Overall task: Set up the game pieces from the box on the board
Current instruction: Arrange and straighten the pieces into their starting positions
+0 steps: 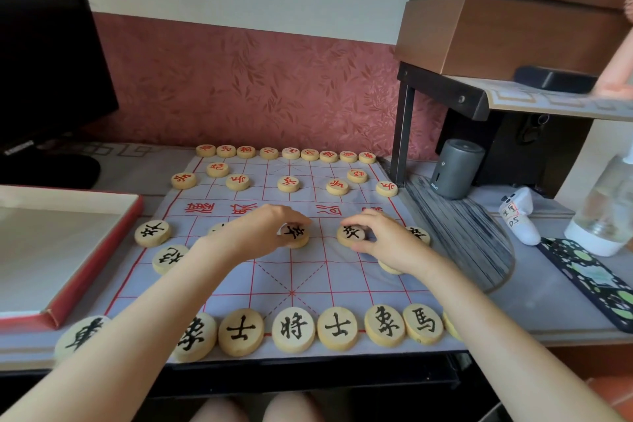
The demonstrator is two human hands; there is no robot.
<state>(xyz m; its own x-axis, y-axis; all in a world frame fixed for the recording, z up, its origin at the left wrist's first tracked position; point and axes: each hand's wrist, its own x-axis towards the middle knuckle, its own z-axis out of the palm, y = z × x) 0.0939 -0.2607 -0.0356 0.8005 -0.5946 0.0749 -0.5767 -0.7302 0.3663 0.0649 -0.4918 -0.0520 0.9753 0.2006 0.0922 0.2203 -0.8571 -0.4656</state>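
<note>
- L hand (pixel 263 229), centre of frame: fingers curled over a black-lettered disc (pixel 295 235) and gripping it; disc lies flat on the board (pixel 291 277), just below the red river text.
- R hand (pixel 380 240), just right of centre: thumb + fingertips pinch a 2nd black disc (pixel 351 235), flat on the board, same row.
- Board: pale cloth w/ red grid, mid-frame on the desk.
- Red-lettered pcs (pixel 289 152): row of nine along far edge, upper centre; seven more in two rows just below.
- Black back row (pixel 293 329): along near edge, bottom centre, partly hidden by forearms. Two more black pcs at board's left edge; others half hidden by the hands.
- Box (pixel 130 226): shallow, red-rimmed, left of frame, beside the board.
- Monitor (pixel 44 44) upper left; brown box (pixel 496 17) on shelf upper right; grey cylinder (pixel 455 168), white controller (pixel 520 216), clear bottle (pixel 603 209) at right.
</note>
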